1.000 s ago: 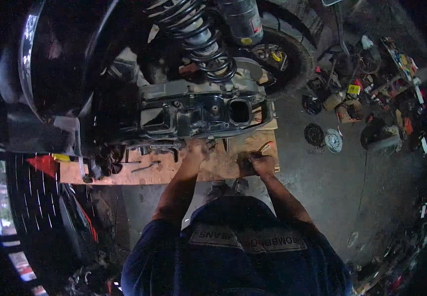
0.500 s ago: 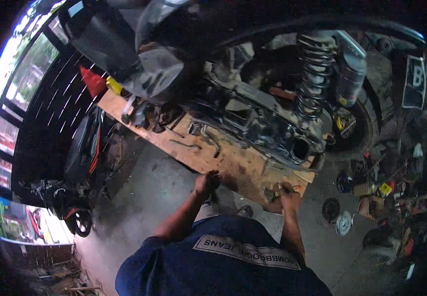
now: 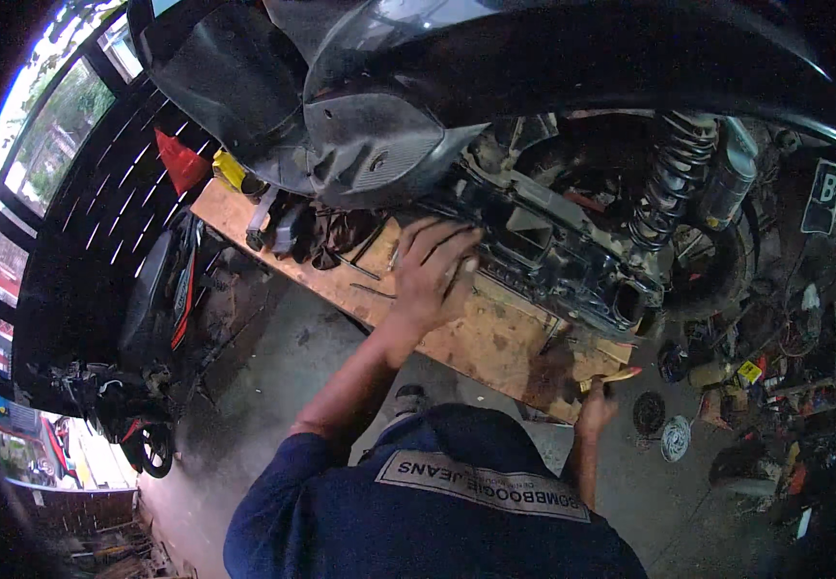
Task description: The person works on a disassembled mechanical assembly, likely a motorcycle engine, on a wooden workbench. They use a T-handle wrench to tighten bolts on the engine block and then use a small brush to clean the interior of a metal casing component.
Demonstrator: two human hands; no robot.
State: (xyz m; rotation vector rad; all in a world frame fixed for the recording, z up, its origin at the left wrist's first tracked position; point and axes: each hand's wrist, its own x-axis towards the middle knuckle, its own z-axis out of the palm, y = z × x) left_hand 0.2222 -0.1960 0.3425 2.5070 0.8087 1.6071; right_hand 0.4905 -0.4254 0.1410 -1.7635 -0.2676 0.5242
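Observation:
My left hand (image 3: 431,280) reaches over the wooden board (image 3: 495,338), fingers spread, beside the dark engine casing (image 3: 553,246) of a scooter. It partly hides the board and the casing's near edge. Whether its fingertips touch the casing I cannot tell. At the board's right end, my right hand (image 3: 596,413) is closed on a slim yellow tool (image 3: 613,377) with a red tip, which points to the right. The tool's other end lies in shadow, so its kind is unclear. Along the board's left part lies a thin dark rod (image 3: 372,290).
Above the board hangs the scooter's black bodywork (image 3: 379,159), with a coil-spring shock absorber (image 3: 671,183) at right. Dark parts (image 3: 292,232) and a yellow item (image 3: 230,171) crowd the board's left end. A silver disc (image 3: 675,439) and assorted tools (image 3: 814,386) lie right. Another motorcycle (image 3: 153,425) stands left.
My left hand has gone from the board's near edge forward to the engine casing, its fingers now spread. My right hand has shifted right, and the yellow tool shows more plainly.

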